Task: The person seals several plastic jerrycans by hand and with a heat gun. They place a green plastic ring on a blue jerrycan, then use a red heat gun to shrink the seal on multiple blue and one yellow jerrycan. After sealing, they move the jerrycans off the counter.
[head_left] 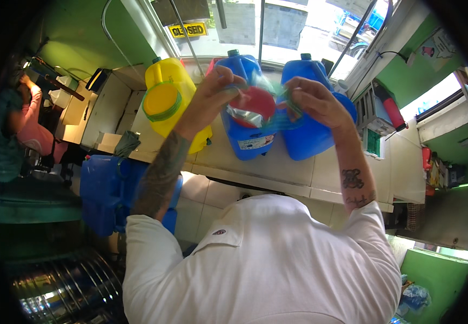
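My left hand (216,97) and my right hand (316,101) are raised over a worktop, fingers pinched. Between them stretches a thin see-through greenish plastic film (277,120), blurred by motion; each hand grips one side. Behind the film stands the middle blue water jug (251,144), with a red round lid (255,103) and a silvery patch below it. To its right is another blue water jug (305,141), partly hidden by my right hand. Left of my left hand stands a yellow water jug (182,121) with a green-rimmed yellow lid (161,101).
More blue jugs (101,183) stand low at the left. A window with metal bars (261,32) lies behind the worktop (293,178). A grey crate (369,110) and a red-and-black bottle (389,108) sit at the right. Another person in a pink sleeve (35,127) is at far left.
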A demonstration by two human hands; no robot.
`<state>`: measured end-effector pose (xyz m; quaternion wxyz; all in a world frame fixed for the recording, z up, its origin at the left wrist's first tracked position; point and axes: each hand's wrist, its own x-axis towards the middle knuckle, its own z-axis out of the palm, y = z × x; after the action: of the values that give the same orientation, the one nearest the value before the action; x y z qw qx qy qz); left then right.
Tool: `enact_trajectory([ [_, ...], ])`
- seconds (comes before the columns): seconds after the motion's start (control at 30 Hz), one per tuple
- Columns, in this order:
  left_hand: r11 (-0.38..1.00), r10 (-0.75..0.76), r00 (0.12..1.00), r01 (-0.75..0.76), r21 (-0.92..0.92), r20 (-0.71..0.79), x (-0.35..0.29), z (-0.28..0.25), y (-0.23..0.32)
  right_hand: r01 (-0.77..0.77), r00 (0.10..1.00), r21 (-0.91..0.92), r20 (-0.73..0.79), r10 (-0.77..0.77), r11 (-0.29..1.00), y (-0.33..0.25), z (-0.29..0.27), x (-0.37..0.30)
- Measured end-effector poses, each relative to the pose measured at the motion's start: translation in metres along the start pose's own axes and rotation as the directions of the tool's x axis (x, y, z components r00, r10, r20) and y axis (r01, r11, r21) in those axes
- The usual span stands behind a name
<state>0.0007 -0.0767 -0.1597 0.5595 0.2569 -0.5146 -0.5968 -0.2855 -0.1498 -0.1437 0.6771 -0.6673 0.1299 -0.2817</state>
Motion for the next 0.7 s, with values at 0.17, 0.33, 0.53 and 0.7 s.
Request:
enact_trajectory([
  [0.17,0.379,-0.168,0.964,-0.131,0.916,0.208,0.005,-0.033,0.028,-0.114,0.991,-0.835,-0.057,0.121,0.538,-0.009,-0.021,0.006],
  [0.33,0.198,-0.184,0.952,-0.209,0.958,0.246,0.022,-0.047,0.022,-0.042,0.999,-0.894,-0.026,0.04,0.446,0.012,-0.028,0.013],
  [0.53,-0.048,0.036,0.874,-0.484,0.874,0.485,0.035,-0.059,0.01,0.08,0.99,-0.922,0.027,-0.142,0.378,0.029,-0.035,0.019],
  [0.7,0.199,-0.339,0.936,-0.031,0.98,0.098,0.032,-0.059,0.01,-0.118,0.992,-0.816,-0.116,0.039,0.566,0.043,-0.022,0.017],
])
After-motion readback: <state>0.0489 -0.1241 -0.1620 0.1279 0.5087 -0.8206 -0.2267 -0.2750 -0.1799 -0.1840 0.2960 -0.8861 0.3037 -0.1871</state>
